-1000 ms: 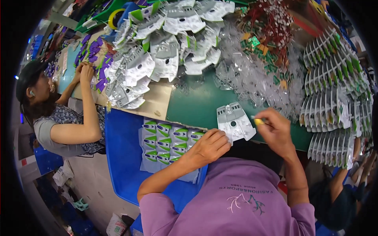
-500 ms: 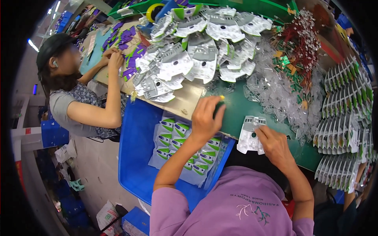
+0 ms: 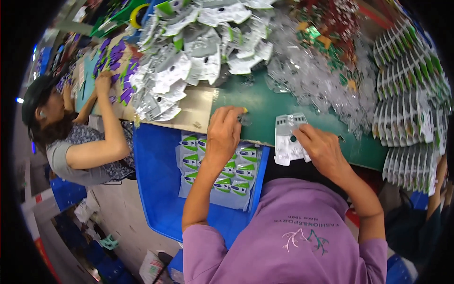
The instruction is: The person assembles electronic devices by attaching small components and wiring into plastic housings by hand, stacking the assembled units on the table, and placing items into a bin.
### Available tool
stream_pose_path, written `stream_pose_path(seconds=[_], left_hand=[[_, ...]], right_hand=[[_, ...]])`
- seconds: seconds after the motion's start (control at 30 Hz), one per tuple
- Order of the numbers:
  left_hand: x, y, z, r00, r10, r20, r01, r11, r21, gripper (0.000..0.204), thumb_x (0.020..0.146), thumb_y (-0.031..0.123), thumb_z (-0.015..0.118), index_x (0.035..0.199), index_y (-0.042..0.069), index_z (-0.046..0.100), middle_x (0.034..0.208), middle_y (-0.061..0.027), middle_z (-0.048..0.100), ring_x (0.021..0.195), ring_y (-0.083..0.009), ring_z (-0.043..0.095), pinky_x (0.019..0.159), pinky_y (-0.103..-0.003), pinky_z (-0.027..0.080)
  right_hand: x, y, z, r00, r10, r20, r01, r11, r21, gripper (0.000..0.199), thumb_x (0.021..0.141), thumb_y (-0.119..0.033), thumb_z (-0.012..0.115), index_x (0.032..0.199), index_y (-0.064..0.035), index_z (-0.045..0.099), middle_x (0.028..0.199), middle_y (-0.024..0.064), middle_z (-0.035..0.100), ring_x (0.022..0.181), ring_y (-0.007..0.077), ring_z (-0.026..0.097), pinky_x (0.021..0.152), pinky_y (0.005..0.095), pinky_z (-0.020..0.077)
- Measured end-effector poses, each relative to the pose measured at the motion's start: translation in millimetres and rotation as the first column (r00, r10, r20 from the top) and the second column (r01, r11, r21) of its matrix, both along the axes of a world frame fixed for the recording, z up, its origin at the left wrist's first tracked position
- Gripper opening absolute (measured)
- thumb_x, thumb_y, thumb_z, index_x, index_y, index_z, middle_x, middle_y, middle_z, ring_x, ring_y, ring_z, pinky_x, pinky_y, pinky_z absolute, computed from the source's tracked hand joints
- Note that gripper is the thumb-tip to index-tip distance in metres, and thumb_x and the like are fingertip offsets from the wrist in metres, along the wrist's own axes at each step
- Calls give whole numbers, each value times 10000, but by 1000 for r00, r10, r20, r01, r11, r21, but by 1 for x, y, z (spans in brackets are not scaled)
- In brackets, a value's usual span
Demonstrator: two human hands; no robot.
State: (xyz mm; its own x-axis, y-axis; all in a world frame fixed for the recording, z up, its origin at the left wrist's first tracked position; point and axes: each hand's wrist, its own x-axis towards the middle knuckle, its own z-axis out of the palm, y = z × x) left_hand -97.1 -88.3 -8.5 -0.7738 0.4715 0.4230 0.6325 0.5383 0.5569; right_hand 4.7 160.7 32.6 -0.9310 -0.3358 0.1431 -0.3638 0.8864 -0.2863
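Observation:
My right hand (image 3: 322,147) grips a white and grey plastic shell (image 3: 285,144) by its right side, over the table's front edge. The shell has a dark round hole and small slots in its grey part. To its left, my left hand (image 3: 224,135) is closed, its fingers curled down over the green tabletop. Something yellow (image 3: 245,110) shows at a fingertip, and a small clear plastic piece (image 3: 245,119) appears beside the fingers. Whether the left fingers hold that piece is hard to see.
White-and-green shells (image 3: 172,71) are heaped at the back left, clear plastic parts (image 3: 307,71) and red wires (image 3: 331,23) at the back right. Shell stacks (image 3: 406,118) stand at far right. Below, a blue bin (image 3: 158,189) holds packed pieces. At left a person (image 3: 90,146) handles purple parts.
The view has shifted, with the back heaps now higher and further left. My left hand has turned and drawn its fingers closer together. The right hand still holds the shell.

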Motion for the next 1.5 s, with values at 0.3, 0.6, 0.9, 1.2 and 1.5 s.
stream_pose_path(seconds=[0.3, 0.6, 0.9, 1.2, 1.5], left_hand=[[23, 21, 15, 988, 151, -19, -152, 972, -179, 228, 790, 29, 690, 1011, 25, 634, 868, -129, 560, 703, -282, 559, 653, -366, 448], [23, 15, 26, 999, -18, 38, 26, 971, -239, 237, 792, -41, 618, 1027, -21, 591, 959, -158, 574, 825, -339, 567, 747, -421, 472], [40, 59, 15, 915, -386, -117, 379, 922, -75, 324, 715, -12, 621, 1037, -54, 622, 1038, -161, 594, 997, -307, 597, 849, -378, 501], [42, 71, 8, 925, -364, -107, 346, 925, -157, 304, 717, 20, 687, 1013, -36, 646, 981, -127, 627, 984, -290, 621, 804, -379, 506], [49, 72, -19, 978, -191, 83, 158, 940, 303, 669, 683, -30, 765, 1292, -2, 489, 972, -101, 660, 867, -297, 596, 777, -367, 473]], right_hand=[[6, 7, -2, 1000, 1, 16, -1, 999, -35, 322, 731, -10, 589, 1052, -6, 608, 999, 99, 581, 703, 255, 628, 595, 361, 510], [1, 10, -4, 998, 62, -9, -63, 997, -43, 316, 710, -19, 595, 1026, -7, 617, 950, 75, 579, 703, 232, 619, 589, 352, 507], [2, 14, -10, 992, 106, -76, -107, 994, -12, 297, 714, -50, 602, 1008, -16, 627, 907, 61, 592, 690, 203, 613, 567, 329, 501], [-4, 16, -9, 998, -61, 22, 64, 967, -248, 141, 770, -16, 623, 904, -16, 579, 881, 99, 580, 702, 277, 603, 574, 367, 480], [8, 20, 13, 984, -97, 153, 141, 937, -318, 194, 746, -61, 686, 928, -16, 636, 884, 107, 555, 731, 295, 602, 616, 389, 476]])
